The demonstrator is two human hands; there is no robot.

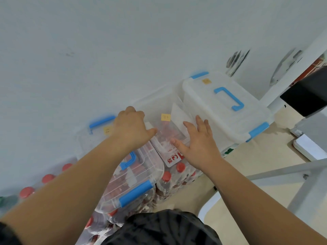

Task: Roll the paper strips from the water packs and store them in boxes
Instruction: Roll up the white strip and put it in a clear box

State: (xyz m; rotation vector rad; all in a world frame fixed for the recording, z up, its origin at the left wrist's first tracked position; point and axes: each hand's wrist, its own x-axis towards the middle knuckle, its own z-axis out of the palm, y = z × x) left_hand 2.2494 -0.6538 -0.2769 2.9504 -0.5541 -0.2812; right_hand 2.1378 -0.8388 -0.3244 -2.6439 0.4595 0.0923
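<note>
Shrink-wrapped packs of red-capped water bottles [169, 181] filled the lower centre. Above them, at centre frame, sat the open clear box [155, 103], between the near lidded box [134, 175] and the far lidded box [221, 106]. The left hand [131, 126] curled its fingers over the open box's rim. The right hand [200, 144] lay flat against its side, fingers spread, beside white paper [177, 115] inside.

three boxes [230, 110], two hands [200, 147], three yellow labels [165, 117]

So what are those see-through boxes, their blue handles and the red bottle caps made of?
Lidded box: likely plastic, frosted and translucent. The open box the left hand grips looks the same; red shows through it. Blue handle: opaque, smooth moulded plastic. Red caps: probably glossy plastic, though blurred.
</note>
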